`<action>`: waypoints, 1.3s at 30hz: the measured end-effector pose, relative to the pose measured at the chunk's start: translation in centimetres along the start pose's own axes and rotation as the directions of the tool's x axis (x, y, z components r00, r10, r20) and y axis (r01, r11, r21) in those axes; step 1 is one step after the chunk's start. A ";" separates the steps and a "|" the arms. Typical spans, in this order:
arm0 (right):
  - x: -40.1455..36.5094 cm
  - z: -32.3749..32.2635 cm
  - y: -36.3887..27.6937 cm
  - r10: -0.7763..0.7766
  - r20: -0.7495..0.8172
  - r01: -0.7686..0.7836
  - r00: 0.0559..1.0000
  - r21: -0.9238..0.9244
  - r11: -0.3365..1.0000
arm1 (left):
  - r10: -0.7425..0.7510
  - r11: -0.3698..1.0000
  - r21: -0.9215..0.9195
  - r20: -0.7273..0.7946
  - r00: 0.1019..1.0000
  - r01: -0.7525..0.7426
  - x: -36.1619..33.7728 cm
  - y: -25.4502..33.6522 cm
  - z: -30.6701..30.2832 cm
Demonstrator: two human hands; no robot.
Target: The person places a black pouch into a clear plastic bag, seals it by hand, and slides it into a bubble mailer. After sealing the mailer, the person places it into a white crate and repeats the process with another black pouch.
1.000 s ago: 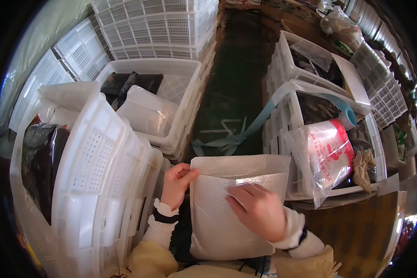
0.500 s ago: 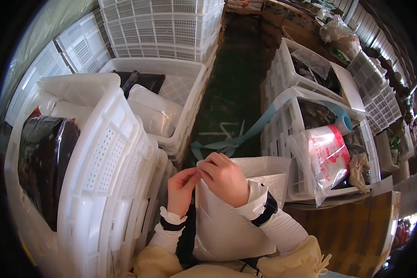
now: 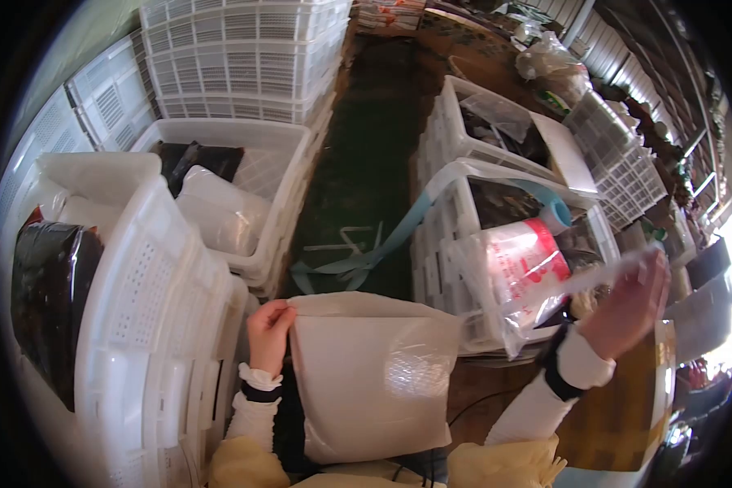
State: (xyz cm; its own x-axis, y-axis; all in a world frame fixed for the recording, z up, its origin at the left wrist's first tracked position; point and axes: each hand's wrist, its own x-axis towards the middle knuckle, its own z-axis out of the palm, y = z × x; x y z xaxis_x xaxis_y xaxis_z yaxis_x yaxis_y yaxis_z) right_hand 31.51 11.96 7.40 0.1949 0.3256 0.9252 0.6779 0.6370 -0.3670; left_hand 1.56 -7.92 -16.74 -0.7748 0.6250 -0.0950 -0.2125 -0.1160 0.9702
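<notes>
A white padded mailer [image 3: 374, 382] stands upright in front of my body, its flap edge at the top. My left hand [image 3: 269, 329] pinches its upper left corner between thumb and fingers. Out to the right, my right hand [image 3: 626, 305] is raised and blurred by motion, above a brown surface. A thin translucent strip [image 3: 581, 281] stretches leftward from its fingers, across the front of a clear bag with red print [image 3: 529, 264].
White crates are stacked at the left [image 3: 150, 276], holding dark and white packages. More crates [image 3: 455, 195] stand at the right, with a roll of blue ribbon [image 3: 555, 218] on top. A green floor strip [image 3: 350, 171] runs between them.
My right hand has left the mailer's top corner and swung far right with a strip trailing from it. The mailer's front now shows fully, and the view has shifted a little.
</notes>
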 end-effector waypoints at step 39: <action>-22.3 -2.7 3.2 0.390 0.914 -0.958 -0.108 -0.201 0.205 | -0.611 0.268 0.947 0.308 0.729 -0.176 19.2 -12.5 2.3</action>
State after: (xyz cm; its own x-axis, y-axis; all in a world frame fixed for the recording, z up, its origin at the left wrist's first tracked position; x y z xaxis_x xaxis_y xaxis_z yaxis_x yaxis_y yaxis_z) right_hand 31.24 4.91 -14.16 -0.4047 0.8521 -0.3319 0.0947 -0.3219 -0.9420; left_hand -9.24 7.32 -30.17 -0.2519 0.7644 -0.5934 0.6432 0.5904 0.4876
